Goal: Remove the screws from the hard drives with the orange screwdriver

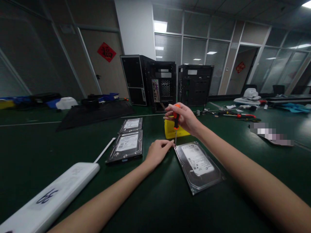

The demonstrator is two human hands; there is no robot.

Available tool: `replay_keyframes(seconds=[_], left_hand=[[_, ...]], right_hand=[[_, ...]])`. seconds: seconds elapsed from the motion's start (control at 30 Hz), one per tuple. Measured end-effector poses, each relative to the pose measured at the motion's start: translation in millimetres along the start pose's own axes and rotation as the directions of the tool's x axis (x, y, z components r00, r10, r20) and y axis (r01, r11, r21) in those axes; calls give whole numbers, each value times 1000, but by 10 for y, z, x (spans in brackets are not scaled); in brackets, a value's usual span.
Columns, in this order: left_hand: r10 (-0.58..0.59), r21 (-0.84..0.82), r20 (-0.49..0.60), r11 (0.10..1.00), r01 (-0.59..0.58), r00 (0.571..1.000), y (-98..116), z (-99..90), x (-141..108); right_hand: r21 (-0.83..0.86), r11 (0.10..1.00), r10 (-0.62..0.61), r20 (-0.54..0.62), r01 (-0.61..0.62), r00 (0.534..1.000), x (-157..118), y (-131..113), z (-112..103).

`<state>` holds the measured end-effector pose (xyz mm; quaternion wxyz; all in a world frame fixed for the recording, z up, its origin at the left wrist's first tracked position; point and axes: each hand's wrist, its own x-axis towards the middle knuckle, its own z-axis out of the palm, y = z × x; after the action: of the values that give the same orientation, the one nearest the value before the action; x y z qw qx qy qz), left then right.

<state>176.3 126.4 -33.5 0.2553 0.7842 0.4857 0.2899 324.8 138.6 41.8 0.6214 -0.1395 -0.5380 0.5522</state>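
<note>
- Under everything lies the dark green tabletop (150,200), spreading ahead of me.
- At 12 o'clock, beyond my hands, black computer cases (131,77) stand upright.
- At 10 o'clock lies a long white plastic power strip (60,191) marked "39", its white cord reaching toward two silver-and-black hard drives (127,144) at 11 o'clock, labels up.
- At 1 o'clock, nearer me, one rectangular silver metal hard drive (194,174) lies flat, its white label up.
- My right hand (182,118) has its grip clamped on the screwdriver's handle, above that drive's far left corner.
- My left hand (157,152) sits at that same corner, fingertips close together; I cannot tell whether its grip pinches anything.
- Just behind the screwdriver is a yellow object (170,129), partly hidden.
- The orange-and-black screwdriver (176,119) stands nearly upright, tip down at the corner.
</note>
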Motion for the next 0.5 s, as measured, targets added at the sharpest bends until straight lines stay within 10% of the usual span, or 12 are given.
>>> replay_keyframes(seconds=[0.5], left_hand=[[15, -19, -1, 1000, -15, 1000, -54, 25, 14]], right_hand=[[-35, 998, 48, 107, -45, 993, -25, -16, 9]])
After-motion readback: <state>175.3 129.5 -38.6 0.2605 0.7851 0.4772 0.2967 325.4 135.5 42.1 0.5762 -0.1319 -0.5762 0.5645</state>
